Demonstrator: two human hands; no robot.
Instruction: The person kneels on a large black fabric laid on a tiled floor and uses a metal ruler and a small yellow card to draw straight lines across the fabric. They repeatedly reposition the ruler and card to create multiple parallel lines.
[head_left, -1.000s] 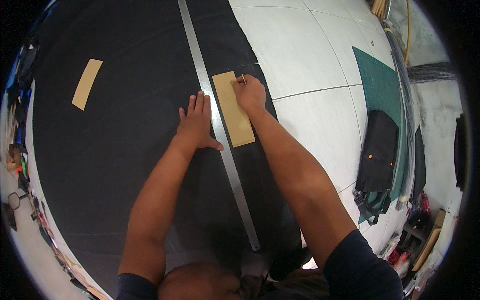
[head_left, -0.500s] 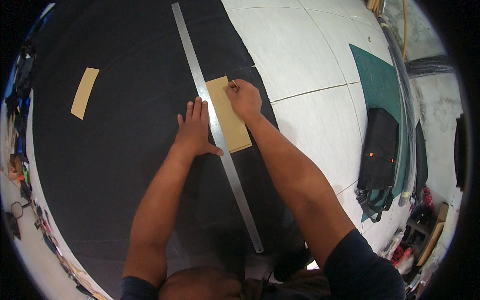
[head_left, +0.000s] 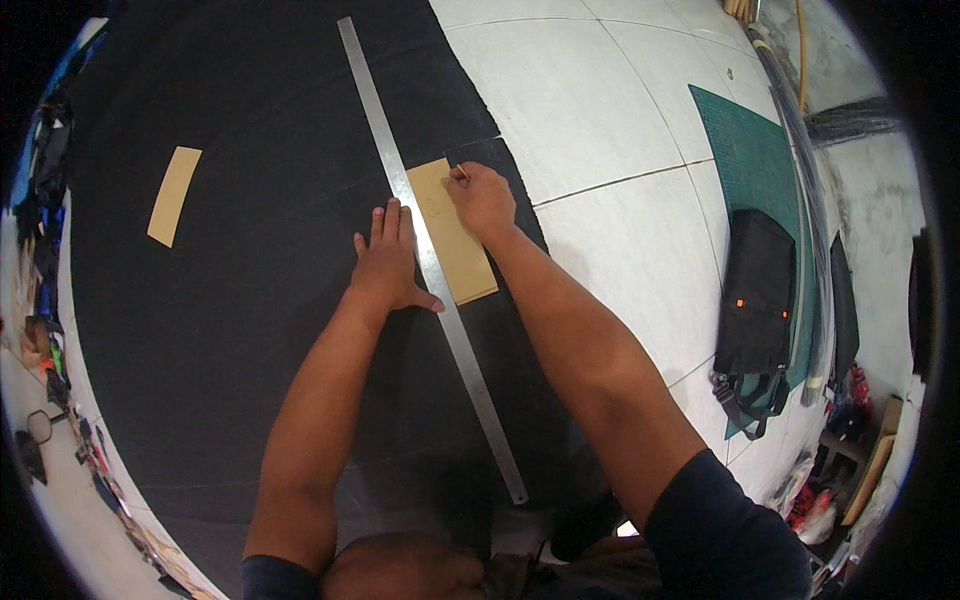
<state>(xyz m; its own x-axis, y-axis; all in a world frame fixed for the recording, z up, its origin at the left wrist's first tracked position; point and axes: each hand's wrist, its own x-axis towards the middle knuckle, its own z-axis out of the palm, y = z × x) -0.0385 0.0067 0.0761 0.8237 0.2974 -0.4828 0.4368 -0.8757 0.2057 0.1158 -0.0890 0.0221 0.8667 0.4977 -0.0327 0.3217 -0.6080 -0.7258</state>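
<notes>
Marks (head_left: 433, 210) on the larger card (head_left: 458, 250) look unreadable.

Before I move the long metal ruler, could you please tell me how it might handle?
The metal ruler would probably slide rather than roll, being a flat strip with a smooth-looking, shiny face. Its long, thin shape suggests it may flex slightly if lifted by one end. With the left hand touching it, it would likely resist a leftward push.

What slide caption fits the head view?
Left hand on metal ruler, right hand gripping a slim tool at a tan card, black cloth beneath.
</notes>
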